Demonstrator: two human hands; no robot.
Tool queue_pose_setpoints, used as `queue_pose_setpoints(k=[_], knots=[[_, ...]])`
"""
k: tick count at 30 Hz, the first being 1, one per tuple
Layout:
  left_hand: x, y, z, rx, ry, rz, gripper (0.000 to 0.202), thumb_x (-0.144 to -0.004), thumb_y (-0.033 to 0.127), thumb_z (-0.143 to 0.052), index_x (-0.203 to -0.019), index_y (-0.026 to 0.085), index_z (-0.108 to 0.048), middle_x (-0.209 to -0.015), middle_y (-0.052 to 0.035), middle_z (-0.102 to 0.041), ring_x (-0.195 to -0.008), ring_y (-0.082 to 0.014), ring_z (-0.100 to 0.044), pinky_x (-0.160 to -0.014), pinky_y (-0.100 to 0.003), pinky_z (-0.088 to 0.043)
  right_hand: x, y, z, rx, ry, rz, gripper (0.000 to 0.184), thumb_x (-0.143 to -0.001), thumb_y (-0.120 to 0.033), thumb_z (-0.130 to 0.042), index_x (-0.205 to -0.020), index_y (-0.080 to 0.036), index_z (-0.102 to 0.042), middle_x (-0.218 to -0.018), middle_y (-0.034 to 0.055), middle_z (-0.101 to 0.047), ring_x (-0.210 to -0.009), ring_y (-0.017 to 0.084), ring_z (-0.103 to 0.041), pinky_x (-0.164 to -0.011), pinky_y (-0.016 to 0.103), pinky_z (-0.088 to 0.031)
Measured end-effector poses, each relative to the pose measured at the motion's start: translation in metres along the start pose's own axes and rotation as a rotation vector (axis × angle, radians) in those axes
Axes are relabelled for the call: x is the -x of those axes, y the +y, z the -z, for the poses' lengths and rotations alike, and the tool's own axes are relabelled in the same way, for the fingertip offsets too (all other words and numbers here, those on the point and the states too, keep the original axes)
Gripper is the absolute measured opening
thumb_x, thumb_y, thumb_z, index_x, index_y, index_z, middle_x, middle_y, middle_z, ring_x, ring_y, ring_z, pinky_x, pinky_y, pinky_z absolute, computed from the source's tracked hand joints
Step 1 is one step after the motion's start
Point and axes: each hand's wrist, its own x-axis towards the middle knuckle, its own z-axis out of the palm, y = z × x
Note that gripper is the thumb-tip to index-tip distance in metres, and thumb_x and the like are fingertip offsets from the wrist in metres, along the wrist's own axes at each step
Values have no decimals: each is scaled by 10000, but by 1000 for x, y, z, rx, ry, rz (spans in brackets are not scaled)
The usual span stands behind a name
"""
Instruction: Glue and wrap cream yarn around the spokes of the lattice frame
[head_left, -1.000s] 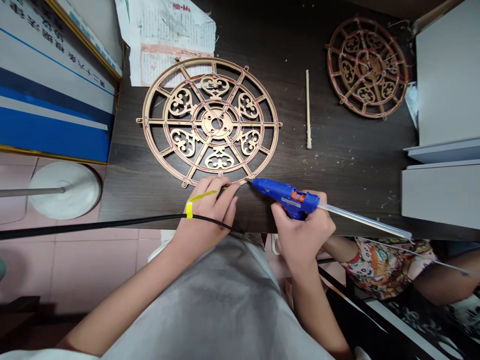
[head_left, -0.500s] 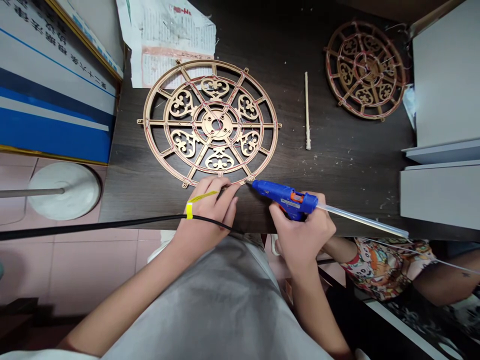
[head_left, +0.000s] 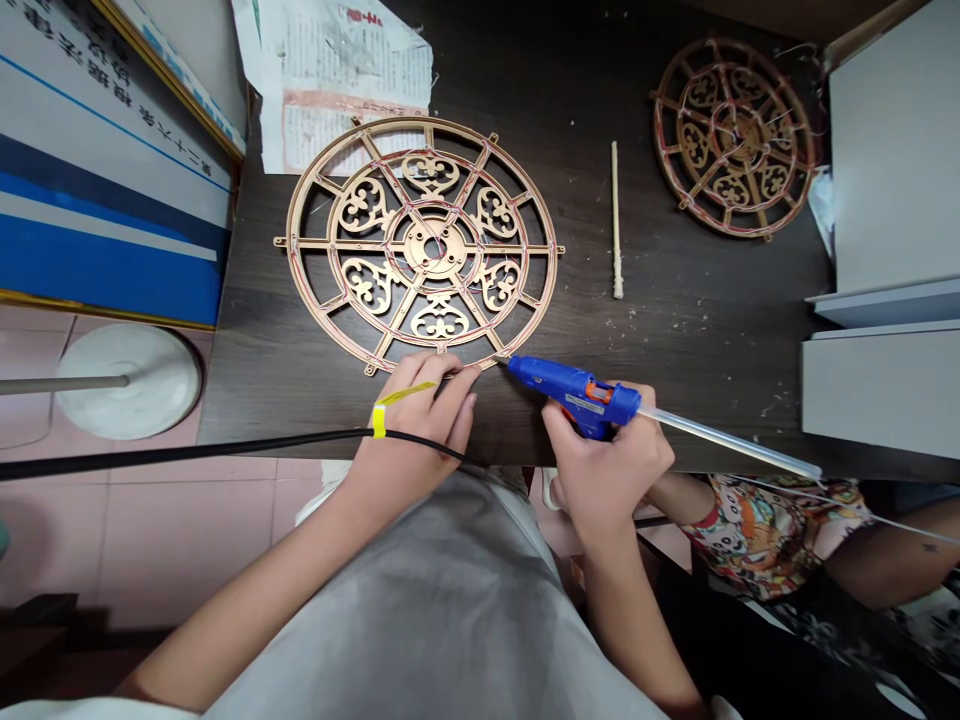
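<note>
A round gold-brown lattice frame point(head_left: 435, 212), with thin red wires along its rings and spokes, lies on the dark table. My left hand point(head_left: 416, 420) is closed at its near rim, fingertips on the edge; the thumb's contact is partly hidden. In my right hand point(head_left: 611, 465) is a blue glue gun point(head_left: 562, 385), gripped by its handle. Its nozzle meets the rim just right of my left fingers. A long clear glue stick point(head_left: 731, 440) sticks out of the gun's back.
A pale thin stick point(head_left: 616, 220) lies right of the frame. Farther right is a second round frame point(head_left: 733, 138) beside white boxes point(head_left: 885, 390). A printed paper point(head_left: 345, 80) lies at the back left. A black cable point(head_left: 225, 450) crosses my left wrist. Another person's arm point(head_left: 679, 495) shows at right.
The glue gun and my right hand have shifted very slightly to the right, the nozzle staying at the rim. My left hand and the frame hold still.
</note>
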Motion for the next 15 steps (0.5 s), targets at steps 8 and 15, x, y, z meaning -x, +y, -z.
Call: queue_pose_setpoints(k=[8, 15], knots=[[-1, -1, -1, 5, 9, -14, 341, -927, 127, -602, -1258, 89, -673, -1152, -128, -649, -1089, -260, -537, -997, -398, -483, 1, 0, 1, -10, 19, 2, 294, -685, -235, -813, -890, -204, -604, -776, -14, -676, -659, 180, -676, -643, 252, -501], [0, -1, 0, -5, 9, -9, 356, -932, 132, -599, -1281, 108, -662, -1157, -123, -645, -1095, -263, -532, -996, -402, -484, 0, -1, 2, -26, -1, -1, 250, -710, -223, -784, -878, -209, -600, -791, -1, -678, -672, 191, -672, -655, 267, -498]])
